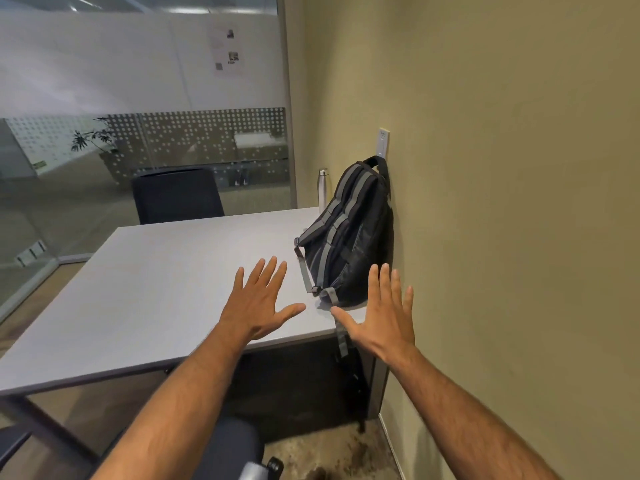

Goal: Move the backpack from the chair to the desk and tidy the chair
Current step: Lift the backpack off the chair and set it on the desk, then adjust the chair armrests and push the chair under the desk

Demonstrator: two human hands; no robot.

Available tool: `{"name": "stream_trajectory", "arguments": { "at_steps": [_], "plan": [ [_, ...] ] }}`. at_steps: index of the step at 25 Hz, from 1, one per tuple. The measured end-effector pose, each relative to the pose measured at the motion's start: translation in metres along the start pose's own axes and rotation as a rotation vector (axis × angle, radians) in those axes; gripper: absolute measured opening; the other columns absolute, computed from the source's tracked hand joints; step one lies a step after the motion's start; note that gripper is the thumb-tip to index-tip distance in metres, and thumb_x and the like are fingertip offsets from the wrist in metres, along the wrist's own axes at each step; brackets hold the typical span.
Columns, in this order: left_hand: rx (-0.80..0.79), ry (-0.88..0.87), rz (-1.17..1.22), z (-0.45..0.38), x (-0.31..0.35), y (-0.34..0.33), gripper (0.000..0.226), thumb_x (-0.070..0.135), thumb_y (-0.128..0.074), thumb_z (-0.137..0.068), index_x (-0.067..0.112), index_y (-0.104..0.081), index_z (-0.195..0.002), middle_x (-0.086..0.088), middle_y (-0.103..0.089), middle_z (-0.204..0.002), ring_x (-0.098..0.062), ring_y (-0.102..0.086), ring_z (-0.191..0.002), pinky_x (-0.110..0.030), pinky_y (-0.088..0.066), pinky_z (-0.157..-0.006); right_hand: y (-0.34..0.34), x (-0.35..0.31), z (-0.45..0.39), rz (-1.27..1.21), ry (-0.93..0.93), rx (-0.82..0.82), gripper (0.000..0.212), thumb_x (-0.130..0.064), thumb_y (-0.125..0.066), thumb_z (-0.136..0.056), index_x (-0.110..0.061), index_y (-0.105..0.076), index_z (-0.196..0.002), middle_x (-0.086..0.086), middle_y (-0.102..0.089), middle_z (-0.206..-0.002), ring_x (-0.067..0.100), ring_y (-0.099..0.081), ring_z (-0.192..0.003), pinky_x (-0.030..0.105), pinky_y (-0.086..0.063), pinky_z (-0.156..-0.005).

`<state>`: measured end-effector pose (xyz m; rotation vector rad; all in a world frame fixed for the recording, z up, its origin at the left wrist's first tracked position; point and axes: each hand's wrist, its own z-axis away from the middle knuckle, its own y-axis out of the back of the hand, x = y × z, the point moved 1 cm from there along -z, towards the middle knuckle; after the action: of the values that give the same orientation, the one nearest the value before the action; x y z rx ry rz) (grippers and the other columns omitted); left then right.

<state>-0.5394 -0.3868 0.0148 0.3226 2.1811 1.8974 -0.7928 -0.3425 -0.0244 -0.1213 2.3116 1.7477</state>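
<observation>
A black backpack point(349, 233) with grey straps stands upright on the grey desk point(166, 292), leaning against the wall at the desk's right side. One grey strap hangs over the desk's front edge. My left hand point(259, 303) hovers over the desk just left of the backpack, fingers spread, holding nothing. My right hand point(384, 317) is raised in front of the backpack's lower right corner, also spread and empty. Neither hand touches the bag. The dark seat of a chair point(232, 448) shows below my left forearm near the bottom edge.
A steel bottle point(322, 187) stands behind the backpack at the desk's far right corner. A second dark chair point(176, 195) sits on the desk's far side by a glass partition. A beige wall point(502, 202) with a switch plate runs along the right.
</observation>
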Motion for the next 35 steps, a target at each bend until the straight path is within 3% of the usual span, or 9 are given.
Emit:
{"name": "stream_trajectory", "arguments": {
  "at_steps": [5,10,18,24,35],
  "plan": [
    [-0.017,-0.032,0.01,0.06,-0.042,0.005,0.125,0.096,0.024,-0.056,0.031,0.01,-0.162,0.0,0.018,-0.171,-0.026,0.015,-0.158,-0.058,0.01,-0.126,0.006,-0.044,0.057,0.019,-0.028,-0.023,0.131,-0.104,0.004,-0.063,-0.021,0.016,-0.163,0.009,0.017,-0.173,0.03,0.016,-0.159,0.057,0.012,-0.124],
    [-0.037,-0.061,0.017,0.119,-0.084,0.01,0.105,0.089,-0.004,-0.075,0.031,0.01,-0.162,0.0,0.019,-0.171,-0.025,0.017,-0.158,-0.059,0.009,-0.126,0.013,-0.098,0.117,0.014,-0.043,-0.015,0.13,-0.103,0.005,-0.063,-0.02,0.017,-0.163,0.01,0.016,-0.174,0.031,0.013,-0.16,0.06,0.007,-0.126],
    [-0.028,-0.022,0.034,0.211,-0.139,0.024,0.124,0.098,0.019,-0.057,0.031,0.011,-0.161,0.001,0.019,-0.17,-0.024,0.016,-0.158,-0.057,0.012,-0.125,0.017,-0.164,0.185,-0.05,0.047,0.002,0.118,-0.101,-0.012,-0.074,-0.025,0.029,-0.155,0.006,0.022,-0.172,0.027,0.018,-0.159,0.055,0.016,-0.122],
    [-0.006,0.052,0.043,0.282,-0.184,0.028,0.118,0.099,0.011,-0.065,0.031,0.008,-0.162,0.003,0.015,-0.171,-0.021,0.013,-0.159,-0.057,0.01,-0.126,0.018,-0.213,0.224,-0.097,0.107,-0.02,0.124,-0.102,-0.005,-0.072,-0.02,0.019,-0.163,0.008,0.02,-0.173,0.027,0.019,-0.159,0.062,0.007,-0.128],
    [-0.051,0.135,0.115,0.394,-0.279,0.038,0.108,0.093,-0.01,-0.076,0.031,0.005,-0.163,0.001,0.007,-0.173,-0.022,0.007,-0.16,-0.058,0.005,-0.127,0.009,-0.35,0.302,-0.177,0.193,-0.14,0.121,-0.096,-0.017,-0.077,-0.017,0.019,-0.162,0.007,0.02,-0.173,0.023,0.023,-0.158,0.058,0.013,-0.126]
  ]
}}
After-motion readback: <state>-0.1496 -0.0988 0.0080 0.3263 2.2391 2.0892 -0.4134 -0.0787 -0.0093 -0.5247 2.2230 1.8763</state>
